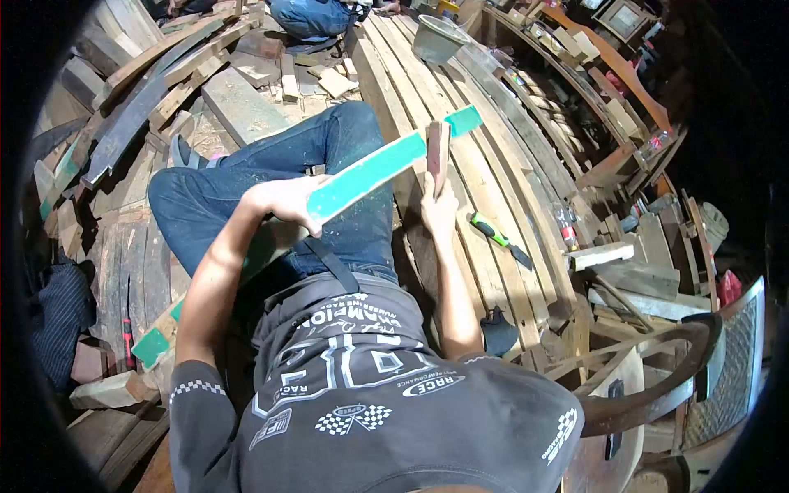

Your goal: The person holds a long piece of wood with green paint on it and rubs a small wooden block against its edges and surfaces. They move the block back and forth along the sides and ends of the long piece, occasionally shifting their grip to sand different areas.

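A long wooden strip with a green painted face (370, 177) lies slanted over my lap and the planks on the right. My left hand (288, 200) is wrapped round its lower end. In my right hand (440, 205) is a short reddish-brown wooden block (438, 156), held upright across the strip near its far end. To the right of this hand, a green and black handled tool (500, 239) rests on the planks. Another green-painted piece (153, 347) shows at the lower left, partly hidden by my arm.
Long planks (493, 185) run along my right side. A bucket (438, 39) stands at their far end, near a seated person (308, 18). Stacked timber (123, 156) and a red-handled screwdriver (128, 337) are at the left. A curved wooden piece (657, 407) is at the lower right.
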Tool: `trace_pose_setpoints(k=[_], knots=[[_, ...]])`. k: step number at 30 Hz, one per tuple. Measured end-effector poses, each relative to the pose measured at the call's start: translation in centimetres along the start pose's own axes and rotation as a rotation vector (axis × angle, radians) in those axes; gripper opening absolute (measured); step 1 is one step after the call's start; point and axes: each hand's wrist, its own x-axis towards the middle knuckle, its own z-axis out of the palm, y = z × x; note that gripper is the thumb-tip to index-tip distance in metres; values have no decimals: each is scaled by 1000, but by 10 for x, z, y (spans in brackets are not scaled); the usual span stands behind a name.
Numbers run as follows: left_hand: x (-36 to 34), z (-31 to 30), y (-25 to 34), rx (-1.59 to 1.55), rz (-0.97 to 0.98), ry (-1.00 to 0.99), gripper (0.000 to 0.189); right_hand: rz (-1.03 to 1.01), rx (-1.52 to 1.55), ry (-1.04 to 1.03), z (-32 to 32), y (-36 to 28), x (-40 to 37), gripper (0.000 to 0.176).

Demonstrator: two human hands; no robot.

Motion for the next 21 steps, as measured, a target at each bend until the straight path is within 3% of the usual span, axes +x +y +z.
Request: trace_pose_setpoints(k=[2,3,5,6,7,9,10,12,15,16,17,18,20,21], knots=[[-1,1,-8,31,-104,7,118,36,-90,-29,0,11,13,65],[-2,1,-1,29,-129,-2,117,-55,-181,119,12,30,29,65],[-2,-2,18,23,-179,-28,116,124,-95,22,3,30,74,67],[-2,-2,17,27,-187,-19,116,-121,75,246,13,49,104,68],[-1,-2,15,32,-194,-14,116,156,-20,143,-3,38,124,69],[1,0,7,46,-211,-15,116,164,194,96,5,89,186,69],[0,-2,8,47,-204,-23,116,291,232,1,-7,79,188,54],[-1,-4,11,43,-185,-40,115,242,237,26,-11,71,179,55],[-1,-2,11,-45,-164,-49,116,-105,-99,213,5,89,140,62],[-1,-2,8,-53,-157,-53,116,-41,19,87,-16,28,86,67],[-1,-2,7,-68,-162,-64,118,114,-169,-19,-14,27,64,67],[-1,-1,7,-40,-160,-56,118,-77,-205,87,-8,18,33,65],[-2,-1,7,16,-157,-23,119,1,-82,-38,-6,17,17,66],[-3,2,-6,74,-107,42,117,-55,-41,-18,-7,14,23,67]])
